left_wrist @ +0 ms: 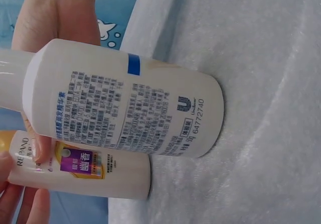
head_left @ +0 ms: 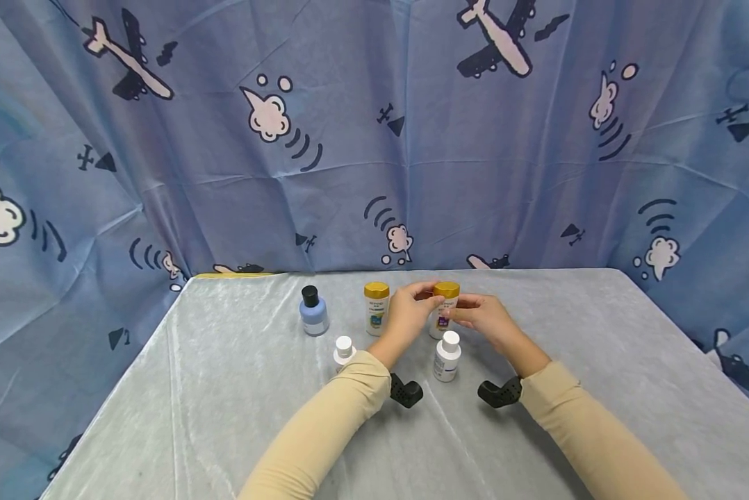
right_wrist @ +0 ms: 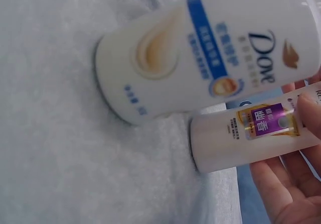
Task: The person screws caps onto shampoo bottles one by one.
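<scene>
Both hands meet at a gold-capped white bottle [head_left: 438, 326] with a purple label, which stands upright on the table. My left hand [head_left: 407, 310] grips it near the cap, thumb in front. From the other side my right hand [head_left: 488, 321] holds its body, thumb on the front and fingers behind in the right wrist view. Nearer to me stands a white Dove bottle [head_left: 447, 357], which looms large in the left wrist view and partly covers the gold-capped one. Another gold-capped bottle [head_left: 376, 305], with a blue-green label, stands left of my left hand.
A blue bottle with a black cap [head_left: 314, 316] stands farther left. Behind my left sleeve, a second small white bottle [head_left: 344, 347] is partly hidden. A pale cloth covers the table [head_left: 237, 389]; a blue patterned curtain [head_left: 349, 139] hangs beyond its back edge.
</scene>
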The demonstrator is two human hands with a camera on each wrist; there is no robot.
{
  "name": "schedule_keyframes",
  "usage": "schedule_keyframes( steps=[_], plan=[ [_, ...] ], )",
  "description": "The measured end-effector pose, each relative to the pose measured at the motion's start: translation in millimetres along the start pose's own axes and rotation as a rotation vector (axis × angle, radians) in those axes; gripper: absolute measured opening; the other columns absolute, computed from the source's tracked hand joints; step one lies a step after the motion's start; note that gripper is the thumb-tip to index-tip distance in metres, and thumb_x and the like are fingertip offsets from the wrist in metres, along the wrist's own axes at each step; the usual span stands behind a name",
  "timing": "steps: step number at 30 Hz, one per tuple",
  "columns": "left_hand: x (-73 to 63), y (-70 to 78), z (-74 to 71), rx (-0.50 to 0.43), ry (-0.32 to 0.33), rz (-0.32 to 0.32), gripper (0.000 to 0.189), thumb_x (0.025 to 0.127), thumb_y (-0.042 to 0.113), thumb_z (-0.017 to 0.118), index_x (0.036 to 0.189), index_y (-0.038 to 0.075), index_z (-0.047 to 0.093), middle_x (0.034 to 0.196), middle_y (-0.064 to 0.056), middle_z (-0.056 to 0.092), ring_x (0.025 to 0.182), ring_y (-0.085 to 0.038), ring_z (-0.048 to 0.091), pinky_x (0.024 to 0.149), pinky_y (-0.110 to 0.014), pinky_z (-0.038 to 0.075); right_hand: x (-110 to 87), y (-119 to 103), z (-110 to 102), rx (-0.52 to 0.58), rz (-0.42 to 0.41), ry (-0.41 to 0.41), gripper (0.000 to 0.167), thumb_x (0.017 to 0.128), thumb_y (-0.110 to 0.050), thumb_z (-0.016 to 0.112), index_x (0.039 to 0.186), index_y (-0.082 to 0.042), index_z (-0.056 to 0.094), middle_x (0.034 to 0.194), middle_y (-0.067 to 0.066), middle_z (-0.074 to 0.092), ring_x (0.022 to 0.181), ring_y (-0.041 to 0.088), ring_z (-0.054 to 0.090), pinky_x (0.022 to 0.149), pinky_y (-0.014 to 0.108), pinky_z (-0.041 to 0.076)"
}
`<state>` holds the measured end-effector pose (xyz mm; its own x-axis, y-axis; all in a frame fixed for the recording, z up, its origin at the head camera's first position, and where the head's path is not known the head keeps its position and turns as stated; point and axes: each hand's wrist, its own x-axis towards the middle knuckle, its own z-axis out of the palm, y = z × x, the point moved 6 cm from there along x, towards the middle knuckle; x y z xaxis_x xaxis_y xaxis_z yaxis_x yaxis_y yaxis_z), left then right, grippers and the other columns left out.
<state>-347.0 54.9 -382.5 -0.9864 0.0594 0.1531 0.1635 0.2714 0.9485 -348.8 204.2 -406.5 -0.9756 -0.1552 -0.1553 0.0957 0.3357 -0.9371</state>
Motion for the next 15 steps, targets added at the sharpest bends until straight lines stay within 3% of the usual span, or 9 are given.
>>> schedule_keyframes(
  steps=[4, 9, 12, 15],
  plan=[
    [-0.4, 1.3, -1.0, 0.005, -0.004, -0.004, 0.03, 0.09, 0.016, 0.073, 0.119, 0.009, 0.073, 0.112, -0.008, 0.075, 0.105, -0.019, 0.069, 0.087, -0.024, 0.057, 0.1, 0.6, -0.6, -0.007, -0.006, 0.009, 0.054, 0.095, -0.021, 0.068, 0.14, 0.004, 0.053, 0.139, 0.023, 0.058, 0.116, 0.015, 0.064, 0.107, 0.04, 0.049],
    [-2.7, 6.2, -7.7, -0.048, 0.022, -0.013, 0.033, 0.089, 0.019, 0.075, 0.119, 0.007, 0.072, 0.116, -0.008, 0.074, 0.109, -0.019, 0.069, 0.089, -0.026, 0.057, -0.9, 0.2, -3.0, -0.114, -0.046, 0.024, 0.051, 0.09, -0.022, 0.075, 0.133, 0.002, 0.061, 0.13, 0.019, 0.066, 0.117, 0.025, 0.064, 0.102, 0.044, 0.052],
    [-8.1, 18.5, -20.1, -0.106, 0.045, 0.0, 0.035, 0.089, 0.02, 0.075, 0.121, 0.006, 0.07, 0.119, -0.009, 0.073, 0.112, -0.02, 0.068, 0.092, -0.028, 0.057, -5.0, -4.1, -6.7, -0.178, -0.067, 0.013, 0.056, 0.088, -0.025, 0.077, 0.134, 0.001, 0.06, 0.13, 0.019, 0.065, 0.122, 0.033, 0.061, 0.104, 0.049, 0.05],
    [-15.9, 36.9, -40.3, -0.154, 0.062, 0.052, 0.035, 0.09, 0.017, 0.074, 0.122, 0.005, 0.069, 0.121, -0.01, 0.072, 0.112, -0.022, 0.068, 0.094, -0.03, 0.056, -12.3, -10.6, -14.2, -0.223, -0.075, -0.015, 0.061, 0.09, -0.026, 0.075, 0.14, 0.001, 0.054, 0.137, 0.021, 0.06, 0.13, 0.037, 0.056, 0.11, 0.054, 0.044]
  ],
)
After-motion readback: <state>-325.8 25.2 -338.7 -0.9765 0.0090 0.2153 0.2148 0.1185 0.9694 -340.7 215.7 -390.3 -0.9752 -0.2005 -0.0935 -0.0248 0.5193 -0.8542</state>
